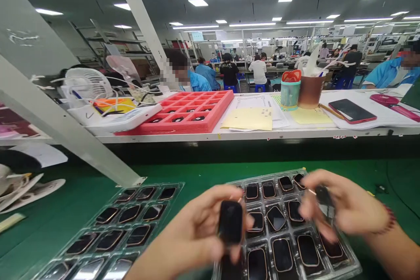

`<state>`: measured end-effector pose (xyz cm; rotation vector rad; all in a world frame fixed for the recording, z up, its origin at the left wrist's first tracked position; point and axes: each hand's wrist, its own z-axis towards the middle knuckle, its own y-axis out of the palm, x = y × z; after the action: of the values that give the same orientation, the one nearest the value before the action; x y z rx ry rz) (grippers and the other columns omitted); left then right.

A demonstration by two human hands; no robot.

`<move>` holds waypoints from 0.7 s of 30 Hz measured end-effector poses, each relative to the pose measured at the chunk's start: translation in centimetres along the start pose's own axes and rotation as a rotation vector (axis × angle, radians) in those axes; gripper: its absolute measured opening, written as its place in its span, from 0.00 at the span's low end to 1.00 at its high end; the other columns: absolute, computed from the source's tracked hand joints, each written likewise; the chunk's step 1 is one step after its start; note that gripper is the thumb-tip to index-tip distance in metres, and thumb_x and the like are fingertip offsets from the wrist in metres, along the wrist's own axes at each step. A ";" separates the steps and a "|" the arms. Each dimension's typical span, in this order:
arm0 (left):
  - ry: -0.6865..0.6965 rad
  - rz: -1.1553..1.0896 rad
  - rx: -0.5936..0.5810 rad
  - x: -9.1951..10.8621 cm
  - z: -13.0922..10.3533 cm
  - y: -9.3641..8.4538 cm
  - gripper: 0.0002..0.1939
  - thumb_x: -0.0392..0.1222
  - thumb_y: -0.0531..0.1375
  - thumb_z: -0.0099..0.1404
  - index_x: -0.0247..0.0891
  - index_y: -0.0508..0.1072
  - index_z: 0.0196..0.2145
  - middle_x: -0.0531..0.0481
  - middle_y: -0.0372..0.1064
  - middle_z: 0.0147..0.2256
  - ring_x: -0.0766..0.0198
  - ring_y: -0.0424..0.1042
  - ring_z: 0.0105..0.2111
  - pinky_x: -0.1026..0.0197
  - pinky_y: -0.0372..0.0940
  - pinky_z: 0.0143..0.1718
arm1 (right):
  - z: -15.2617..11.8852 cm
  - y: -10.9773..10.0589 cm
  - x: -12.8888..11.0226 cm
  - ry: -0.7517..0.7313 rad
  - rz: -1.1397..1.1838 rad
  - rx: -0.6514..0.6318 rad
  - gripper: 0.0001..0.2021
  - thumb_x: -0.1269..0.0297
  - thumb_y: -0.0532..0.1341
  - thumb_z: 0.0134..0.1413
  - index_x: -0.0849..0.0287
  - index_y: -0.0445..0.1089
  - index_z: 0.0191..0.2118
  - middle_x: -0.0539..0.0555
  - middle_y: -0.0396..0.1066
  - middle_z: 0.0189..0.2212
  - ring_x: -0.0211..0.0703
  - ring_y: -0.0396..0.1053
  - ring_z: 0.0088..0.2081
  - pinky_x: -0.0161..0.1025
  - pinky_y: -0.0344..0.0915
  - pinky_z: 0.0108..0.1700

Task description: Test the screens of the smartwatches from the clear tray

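My left hand (pixel 188 227) grips a smartwatch body (pixel 230 222) by its edges, its black screen facing me. My right hand (pixel 351 203) is closed around another dark, shiny smartwatch piece (pixel 324 199), which is blurred by motion. Both hands are above a clear plastic tray (pixel 267 236) whose pockets hold several smartwatch bodies with black screens and copper-coloured rims. To the left lies a second clear tray (pixel 154 199) of similar smartwatch bodies (pixel 108 238), apart from both hands.
A white slanted post (pixel 98 153) meets the green bench top (pixel 203 175) at left. On the shelf above sit a red compartment tray (pixel 210 124), a small fan (pixel 87 83), papers (pixel 247 118), two cups (pixel 290 95) and a phone (pixel 352 110). Other people sit beyond.
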<state>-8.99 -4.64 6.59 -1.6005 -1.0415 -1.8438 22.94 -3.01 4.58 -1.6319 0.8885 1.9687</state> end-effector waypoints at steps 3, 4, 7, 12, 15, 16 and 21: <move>-0.023 0.084 0.032 -1.0 3.6 0.8 0.31 0.43 0.67 0.54 0.41 0.62 0.53 0.42 0.69 0.45 0.61 0.72 0.36 0.63 0.65 0.35 | 3.0 -0.1 1.3 -0.087 -0.066 0.068 0.27 0.60 0.66 0.52 0.55 0.58 0.56 0.61 0.66 0.48 0.42 0.71 0.37 0.35 0.70 0.32; -0.028 0.115 0.063 -1.5 4.6 0.9 0.29 0.45 0.66 0.54 0.39 0.63 0.52 0.42 0.69 0.44 0.61 0.72 0.36 0.65 0.64 0.32 | 3.9 -0.4 2.0 -0.078 -0.097 0.106 0.24 0.61 0.64 0.54 0.56 0.59 0.55 0.61 0.66 0.47 0.41 0.71 0.37 0.35 0.70 0.32; -0.050 0.213 0.178 -3.2 6.4 0.5 0.19 0.49 0.63 0.57 0.33 0.69 0.42 0.46 0.70 0.34 0.65 0.70 0.28 0.65 0.61 0.27 | 5.9 -1.1 4.3 -0.041 -0.193 0.213 0.16 0.59 0.59 0.58 0.59 0.65 0.49 0.58 0.70 0.40 0.36 0.70 0.30 0.32 0.68 0.28; -0.044 0.217 0.244 -5.3 7.7 -0.1 0.16 0.44 0.63 0.54 0.33 0.69 0.38 0.49 0.70 0.32 0.67 0.68 0.26 0.62 0.63 0.31 | 6.1 -1.5 6.2 -0.015 -0.254 0.234 0.14 0.61 0.58 0.58 0.59 0.65 0.48 0.56 0.71 0.40 0.36 0.69 0.30 0.32 0.66 0.28; -0.030 0.181 0.252 -6.2 8.0 0.0 0.15 0.39 0.62 0.53 0.33 0.68 0.38 0.48 0.70 0.32 0.67 0.67 0.28 0.62 0.63 0.32 | 6.0 -1.6 6.3 -0.022 -0.281 0.225 0.15 0.65 0.57 0.57 0.58 0.63 0.50 0.57 0.70 0.43 0.37 0.69 0.32 0.34 0.66 0.29; -0.026 0.178 0.260 -6.5 8.1 0.0 0.14 0.38 0.61 0.53 0.33 0.67 0.38 0.48 0.70 0.32 0.67 0.67 0.28 0.62 0.63 0.32 | 6.0 -1.6 6.4 -0.019 -0.291 0.220 0.15 0.66 0.57 0.57 0.58 0.63 0.50 0.57 0.70 0.43 0.37 0.69 0.31 0.34 0.66 0.30; 0.004 0.173 0.316 -7.5 8.5 0.0 0.14 0.34 0.59 0.52 0.33 0.66 0.39 0.49 0.69 0.32 0.68 0.66 0.27 0.63 0.63 0.32 | 6.2 -2.0 6.9 -0.005 -0.347 0.207 0.15 0.71 0.55 0.55 0.58 0.62 0.50 0.56 0.69 0.42 0.38 0.70 0.32 0.34 0.67 0.31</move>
<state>-2.33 1.18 -0.51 -1.4478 -1.0935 -1.4855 18.55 2.28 -1.89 -1.5412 0.7228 1.5900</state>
